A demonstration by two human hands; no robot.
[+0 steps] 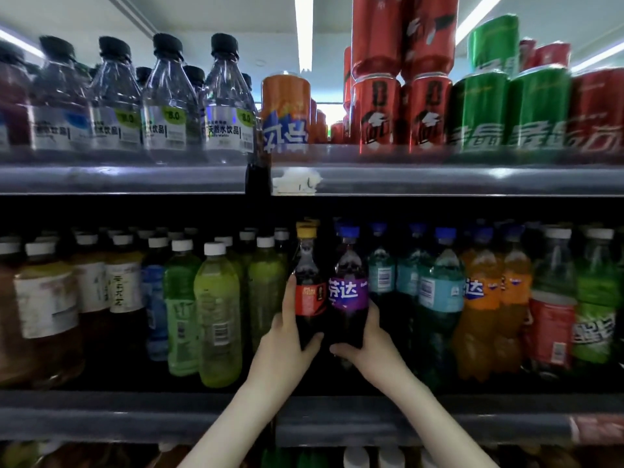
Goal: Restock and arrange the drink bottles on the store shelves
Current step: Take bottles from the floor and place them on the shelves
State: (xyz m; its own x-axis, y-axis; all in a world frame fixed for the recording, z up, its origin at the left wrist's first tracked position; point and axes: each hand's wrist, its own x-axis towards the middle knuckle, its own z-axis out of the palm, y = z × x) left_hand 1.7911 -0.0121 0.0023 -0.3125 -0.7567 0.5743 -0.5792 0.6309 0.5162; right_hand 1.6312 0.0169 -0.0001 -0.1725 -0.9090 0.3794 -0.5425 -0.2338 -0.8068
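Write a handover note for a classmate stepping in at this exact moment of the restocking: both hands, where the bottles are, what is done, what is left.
Left hand: grips the red-label cola bottle around its lower body.
Right hand: grips the purple-label bottle the same way.
Position: both bottles are upright and side by side at the front of the middle shelf, between the green bottles and the teal-label bottles. Their bases are hidden, so I cannot tell if they rest on the shelf.
Done: the rows on either side look filled.
Left: probably seat both bottles, labels forward, then let go.
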